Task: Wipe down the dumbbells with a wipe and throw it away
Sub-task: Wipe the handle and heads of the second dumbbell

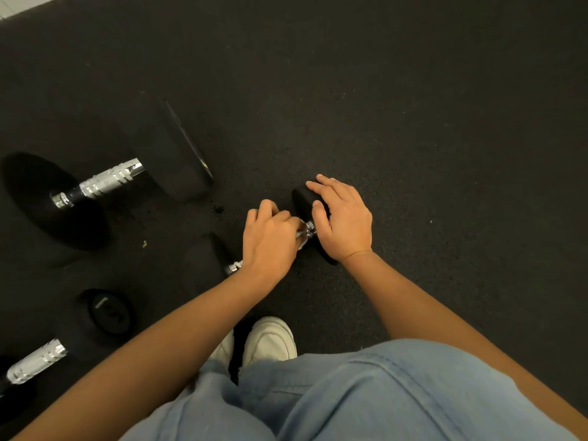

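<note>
A small black dumbbell (208,259) with a chrome handle lies on the dark rubber floor in the middle of the view. My left hand (270,241) is closed around its handle with a white wipe (302,240), of which only a small edge shows under the fingers. My right hand (342,219) rests on top of the dumbbell's right-hand head, thumb and fingers wrapped over it. A large dumbbell (105,181) lies to the upper left. Another dumbbell (63,342) lies at the lower left, partly cut off by the frame edge.
The black rubber floor (413,106) stretches open to the right and far side. My white shoes (267,340) and light blue trousers (350,399) fill the bottom of the view. A pale strip of floor (22,4) shows in the top left corner.
</note>
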Motion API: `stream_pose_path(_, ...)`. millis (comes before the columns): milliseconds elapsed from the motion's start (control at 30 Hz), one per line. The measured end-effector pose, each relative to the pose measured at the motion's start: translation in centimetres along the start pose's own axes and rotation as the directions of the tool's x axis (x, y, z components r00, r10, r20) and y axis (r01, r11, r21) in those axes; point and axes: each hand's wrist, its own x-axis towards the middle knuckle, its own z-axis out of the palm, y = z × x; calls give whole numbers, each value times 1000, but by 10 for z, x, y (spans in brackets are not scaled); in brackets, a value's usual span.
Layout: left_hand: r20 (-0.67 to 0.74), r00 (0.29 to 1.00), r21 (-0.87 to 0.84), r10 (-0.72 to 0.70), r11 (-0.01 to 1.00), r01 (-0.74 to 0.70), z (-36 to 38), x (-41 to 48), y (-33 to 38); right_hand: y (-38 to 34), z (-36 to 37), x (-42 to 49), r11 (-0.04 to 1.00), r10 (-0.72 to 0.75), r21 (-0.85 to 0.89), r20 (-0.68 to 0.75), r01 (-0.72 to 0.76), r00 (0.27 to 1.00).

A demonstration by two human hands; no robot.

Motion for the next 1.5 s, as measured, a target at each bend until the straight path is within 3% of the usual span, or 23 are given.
stream_pose_path(267, -38, 999, 9, 29, 1000, -28, -5, -8, -5, -1, 1, 2, 1000, -4, -11, -13, 3, 1000)
stream_pose_path(533, -12, 984, 26, 180, 983, -179, -4, 1, -3, -1, 2, 2, 1000, -13, -24, -27, 13, 1000)
stream_pose_path(833, 12, 1000, -69, 18, 997, -17, -4, 5, -5, -1, 2, 2, 998, -40, -46, -65, 37, 997)
stream_pose_path(1133, 221, 961, -217, -168, 952, 216, -7, 17, -12, 0, 4, 3, 999, -26, -43, -71, 23, 997)
stream_pose_path(1500, 117, 992, -29, -49, 998, 53, -10, 16, -9, -2, 4, 2, 998, -33, -60, -72, 28, 997)
